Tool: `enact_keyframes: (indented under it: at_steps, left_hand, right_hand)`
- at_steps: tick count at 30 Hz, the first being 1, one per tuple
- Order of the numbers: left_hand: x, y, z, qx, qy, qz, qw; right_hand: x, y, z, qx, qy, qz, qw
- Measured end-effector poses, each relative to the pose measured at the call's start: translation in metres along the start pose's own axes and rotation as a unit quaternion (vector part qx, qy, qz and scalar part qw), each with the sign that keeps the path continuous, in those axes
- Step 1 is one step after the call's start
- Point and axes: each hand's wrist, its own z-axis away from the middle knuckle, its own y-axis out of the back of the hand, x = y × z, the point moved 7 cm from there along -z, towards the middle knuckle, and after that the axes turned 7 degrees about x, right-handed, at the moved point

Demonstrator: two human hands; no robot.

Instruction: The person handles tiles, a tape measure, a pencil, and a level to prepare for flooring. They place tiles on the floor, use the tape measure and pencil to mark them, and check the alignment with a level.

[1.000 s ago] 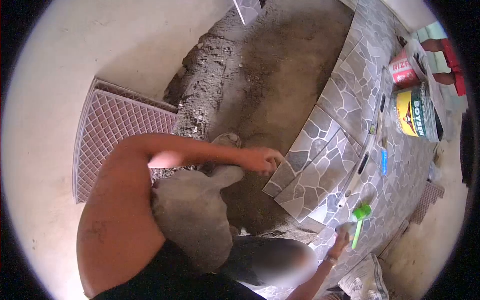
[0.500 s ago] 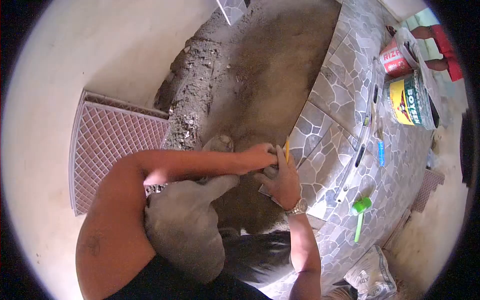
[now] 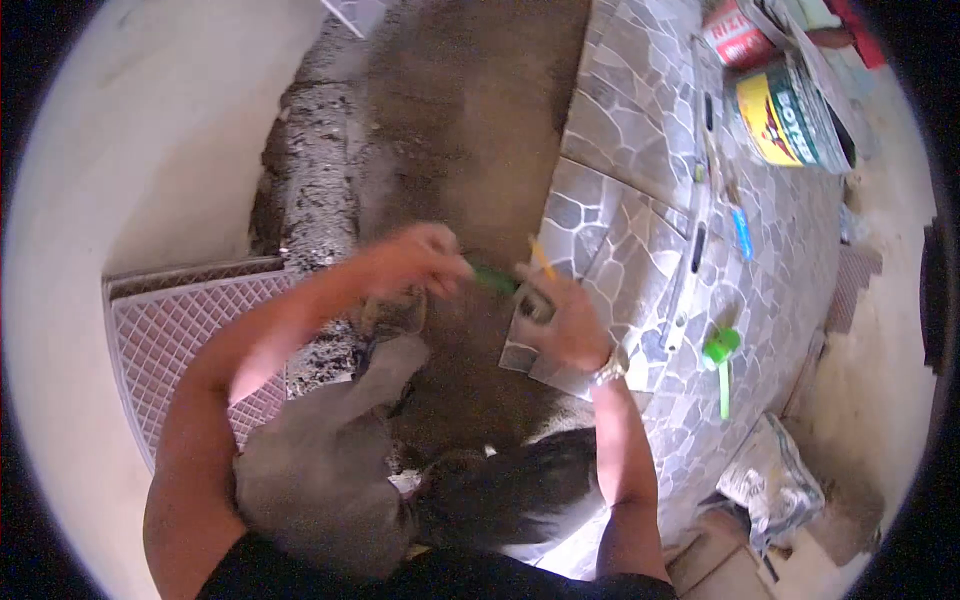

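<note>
My left hand (image 3: pixel 425 262), blurred by motion, is closed at one end of a green strip (image 3: pixel 493 279) that looks like a tape measure's blade. The strip runs to my right hand (image 3: pixel 570 320), which is closed around a small rounded case, apparently the tape measure (image 3: pixel 537 304). A yellow pencil (image 3: pixel 542 257) sticks up from the fingers of the same hand. Beneath both hands lies a bed of grey-brown mortar (image 3: pixel 470 160). To the right, laid stone-pattern tiles (image 3: pixel 620 110) border it, and my right hand is over their edge.
On the tiles lie a long spirit level (image 3: pixel 697 250), a blue-handled tool (image 3: pixel 741 234) and a green mallet (image 3: pixel 720 346). Two paint buckets (image 3: pixel 790 120) stand far right, with a person's red clothing (image 3: pixel 862 35) behind. Stacked tiles (image 3: pixel 200 335) lean left. A sack (image 3: pixel 770 475) sits lower right.
My hands, close together before, are now apart, with the left moved leftward and up. The green strip now shows between them. The whole view has shifted.
</note>
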Motion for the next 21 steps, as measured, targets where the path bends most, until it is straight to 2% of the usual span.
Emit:
enact_keyframes:
  at_steps: [1, 2, 3, 4, 5, 6, 7, 10, 12, 14, 16, 20, 21]
  left_hand:
    - [0.023, 0.039, 0.003, 0.029, -0.101, -0.042, 0.994]
    - [0.032, 0.087, 0.009, 0.111, -0.095, 0.100, 0.984]
    - [0.039, 0.133, 0.017, 0.192, -0.084, 0.237, 0.949]
    - [0.053, 0.174, 0.027, 0.244, -0.077, 0.171, 0.951]
    - [0.046, 0.246, 0.020, 0.143, -0.178, 0.139, 0.964]
    - [0.044, 0.292, 0.024, 0.156, -0.173, 0.251, 0.939]
    - [0.036, 0.352, 0.028, 0.234, -0.213, 0.227, 0.921]
    - [0.001, 0.481, 0.016, 0.435, -0.238, 0.019, 0.868]
    - [-0.008, 0.490, -0.001, 0.464, -0.250, 0.029, 0.849]
    - [-0.023, 0.488, -0.015, 0.421, -0.260, 0.191, 0.848]
    - [-0.028, 0.479, -0.026, 0.411, -0.221, 0.271, 0.842]
    - [0.002, 0.405, -0.023, 0.416, -0.118, 0.400, 0.808]
    - [0.011, 0.398, -0.025, 0.408, -0.145, 0.357, 0.828]
  right_hand:
    - [0.018, 0.011, -0.005, 0.002, -0.033, 0.017, 0.999]
    - [0.039, 0.023, -0.006, 0.040, 0.003, -0.015, 0.999]
    - [0.066, 0.036, -0.005, 0.078, 0.041, -0.047, 0.995]
    - [0.092, 0.051, -0.010, 0.076, 0.035, -0.016, 0.996]
    - [0.117, 0.067, -0.017, 0.073, 0.029, 0.013, 0.997]
    - [0.148, 0.082, -0.026, 0.069, 0.005, 0.026, 0.997]
    - [0.141, 0.107, -0.032, 0.144, 0.108, 0.125, 0.976]
    - [0.177, 0.126, -0.072, 0.094, 0.051, 0.213, 0.971]
    - [0.187, 0.124, -0.090, 0.107, 0.018, 0.280, 0.954]
    - [0.180, 0.117, -0.104, 0.127, 0.061, 0.197, 0.970]
    - [0.205, 0.105, -0.118, 0.114, 0.014, 0.162, 0.980]
    - [0.239, 0.098, -0.129, 0.050, -0.091, 0.143, 0.984]
    - [0.228, 0.102, -0.128, 0.061, -0.084, 0.149, 0.983]
